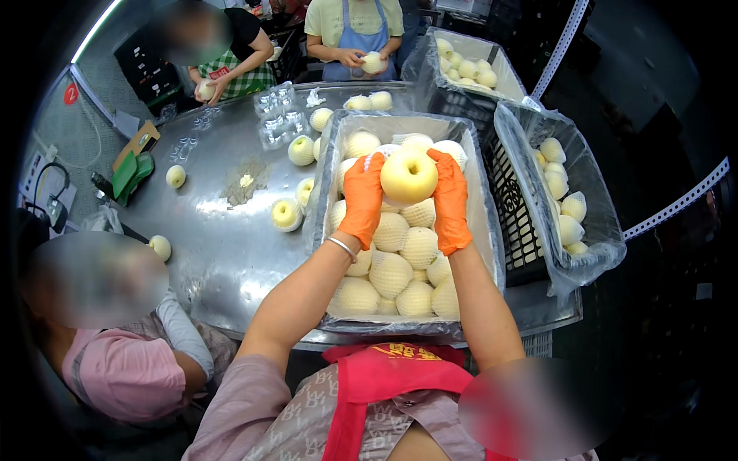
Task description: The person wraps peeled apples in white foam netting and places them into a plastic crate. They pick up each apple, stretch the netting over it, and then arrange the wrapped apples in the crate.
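A large pale yellow apple (409, 174) is held up above the box, its hollow facing me. My left hand (362, 197), in an orange glove, closes on one side of it. On the other side my right hand (451, 201), gloved alike, grips it too. A bit of white foam net (374, 159) shows at the left fingers; whether they hold it I cannot tell. Beneath my hands stands a film-lined box (490, 242) full of apples in white foam nets (390, 274), packed close together. The hands hide part of the fruit behind them.
Loose apples (300, 150) and clear plastic trays (281, 115) lie on the metal table (223, 230) left of the box. Film-lined crates of netted apples (565, 200) stand right and far right. One person (127, 369) sits at left; two more handle fruit across the table.
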### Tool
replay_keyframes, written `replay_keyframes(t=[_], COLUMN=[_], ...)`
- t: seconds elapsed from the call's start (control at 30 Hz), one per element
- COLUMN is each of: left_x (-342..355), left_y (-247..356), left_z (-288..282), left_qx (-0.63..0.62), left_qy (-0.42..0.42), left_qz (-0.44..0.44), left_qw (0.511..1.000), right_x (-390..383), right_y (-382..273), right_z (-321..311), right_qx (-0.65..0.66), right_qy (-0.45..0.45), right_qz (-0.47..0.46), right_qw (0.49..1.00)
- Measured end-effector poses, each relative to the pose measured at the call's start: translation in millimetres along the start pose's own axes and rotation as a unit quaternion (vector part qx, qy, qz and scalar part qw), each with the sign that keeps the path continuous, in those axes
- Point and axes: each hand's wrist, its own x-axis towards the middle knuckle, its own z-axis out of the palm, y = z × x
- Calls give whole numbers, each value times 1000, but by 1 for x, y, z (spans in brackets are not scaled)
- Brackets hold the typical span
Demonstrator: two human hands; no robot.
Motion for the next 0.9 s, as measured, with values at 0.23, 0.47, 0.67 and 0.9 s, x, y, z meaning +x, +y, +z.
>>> replay_keyframes(t=[0.23, 0.47, 0.67, 0.9], left_x=[6, 1, 18, 15], left_y=[-9, 0, 18, 48], left_z=[2, 8, 3, -26], left_qx=[93, 110, 176, -10], left_qy=[89, 69, 124, -62], left_qz=[19, 155, 362, 78], left_qw=[992, 979, 907, 995], right_x=[-21, -16, -15, 3], right_y=[-27, -12, -7, -42], right_z=[21, 23, 17, 0], right_qx=[59, 245, 493, 558], right_qy=[-36, 38, -9, 46], right_qz=[16, 241, 322, 208], right_qw=[997, 938, 808, 802])
